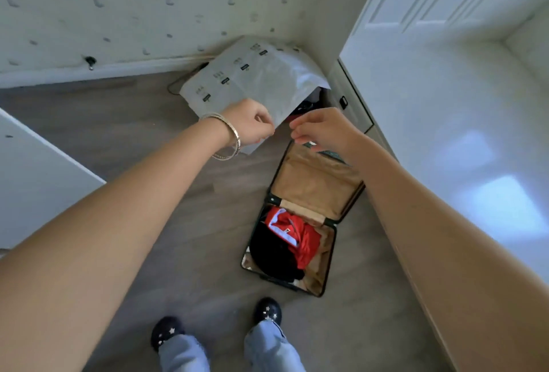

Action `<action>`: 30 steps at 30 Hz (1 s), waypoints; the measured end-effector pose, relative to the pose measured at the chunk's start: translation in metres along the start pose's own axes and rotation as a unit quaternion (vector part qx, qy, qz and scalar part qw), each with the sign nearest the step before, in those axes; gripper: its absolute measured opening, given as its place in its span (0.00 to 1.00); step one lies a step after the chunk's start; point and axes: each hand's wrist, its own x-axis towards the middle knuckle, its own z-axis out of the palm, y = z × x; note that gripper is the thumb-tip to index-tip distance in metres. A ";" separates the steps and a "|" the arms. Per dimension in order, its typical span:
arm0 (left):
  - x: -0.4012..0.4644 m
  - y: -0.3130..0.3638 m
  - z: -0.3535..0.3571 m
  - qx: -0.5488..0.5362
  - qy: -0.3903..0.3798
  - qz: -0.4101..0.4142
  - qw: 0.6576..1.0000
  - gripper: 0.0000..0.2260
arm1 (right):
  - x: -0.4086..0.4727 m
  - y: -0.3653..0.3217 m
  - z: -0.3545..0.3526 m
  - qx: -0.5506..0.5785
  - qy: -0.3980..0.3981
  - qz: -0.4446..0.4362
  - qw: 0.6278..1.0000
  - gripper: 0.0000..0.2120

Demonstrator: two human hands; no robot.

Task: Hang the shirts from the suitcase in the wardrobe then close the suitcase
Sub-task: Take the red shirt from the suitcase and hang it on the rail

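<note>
The fingers of the left hand [251, 123] are curled in and pinched together, and the fingers of the right hand [319, 131] are bent and pinched too. Both hands are held out in the middle of the frame, close to each other but not touching. I cannot tell if they hold anything; nothing shows between them. A silver bracelet [228, 137] sits on the left wrist. Behind the hands, a white bag [252, 80] with small black marks leans in the corner near the top middle. Below the hands, in the lower middle, the suitcase [300, 217] lies open on the grey floor [118, 122]. Inside its bottom half are a red shirt [300, 238] and some black cloth [273, 255], all bunched up. The shirts look soft, light and floppy, so I think it is best to pick one up by the shoulders or collar. A white door [445, 74] fills the right side.
</note>
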 end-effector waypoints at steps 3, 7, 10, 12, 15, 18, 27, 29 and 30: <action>0.029 -0.003 0.047 0.012 -0.020 -0.021 0.999 0.03 | 0.020 0.057 -0.021 0.033 0.028 0.047 0.998 0.07; 0.064 -0.029 0.104 0.014 -0.054 -0.048 0.997 0.04 | 0.045 0.131 -0.021 0.053 0.048 0.095 0.993 0.11; 0.098 -0.063 0.157 0.016 -0.078 -0.072 0.994 0.04 | 0.071 0.200 -0.004 0.075 0.056 0.152 0.984 0.12; 0.119 -0.090 0.195 0.014 -0.090 -0.083 0.992 0.05 | 0.088 0.246 0.014 0.089 0.061 0.183 0.977 0.12; 0.148 -0.133 0.256 0.022 -0.110 -0.093 0.989 0.06 | 0.116 0.318 0.043 0.111 0.073 0.217 0.967 0.08; 0.168 -0.174 0.309 0.033 -0.135 -0.106 0.985 0.09 | 0.140 0.380 0.068 0.122 0.078 0.241 0.960 0.07; 0.253 -0.301 0.472 0.061 -0.209 -0.112 0.970 0.15 | 0.235 0.568 0.165 0.140 0.106 0.268 0.947 0.12; 0.273 -0.334 0.497 0.112 -0.219 -0.097 0.964 0.15 | 0.255 0.602 0.185 0.130 0.102 0.270 0.949 0.14; 0.284 -0.351 0.508 0.136 -0.222 -0.089 0.961 0.15 | 0.264 0.618 0.194 0.126 0.100 0.274 0.948 0.14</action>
